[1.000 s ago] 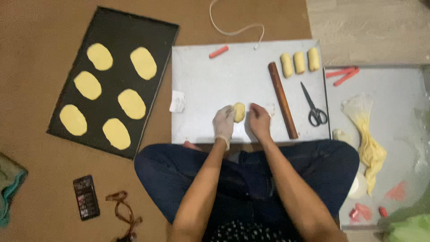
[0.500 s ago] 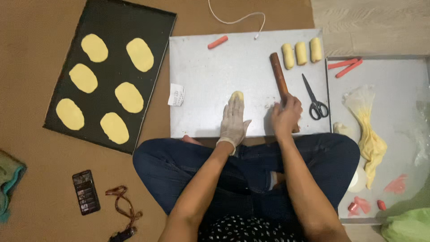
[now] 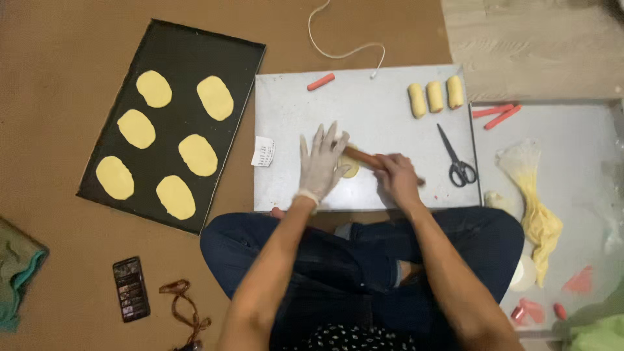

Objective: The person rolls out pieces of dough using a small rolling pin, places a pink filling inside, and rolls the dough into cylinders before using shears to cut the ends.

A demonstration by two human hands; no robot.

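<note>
I sit cross-legged on the floor at a metal work sheet (image 3: 390, 104). My left hand (image 3: 320, 164), in a thin glove, lies flat with fingers spread on one end of a brown wooden rolling pin (image 3: 364, 158). My right hand (image 3: 398, 179) is closed over the pin's other end. The pin lies across a small yellow dough piece (image 3: 351, 171), mostly hidden under it. Three rolled dough logs (image 3: 435, 96) stand at the sheet's far right, with black scissors (image 3: 458, 166) below them.
A black baking tray (image 3: 240, 65) at left holds several flattened oval dough pieces. A second metal tray (image 3: 572, 130) at right carries a plastic bag of yellow dough (image 3: 536, 208) and red sausages (image 3: 495, 114). One red sausage (image 3: 321, 81), a white cable (image 3: 344, 51), a phone (image 3: 130, 288).
My right hand left the dough, took the rolling pin from the sheet's right side and brought it over the dough. My left hand flattened onto the pin's other end.
</note>
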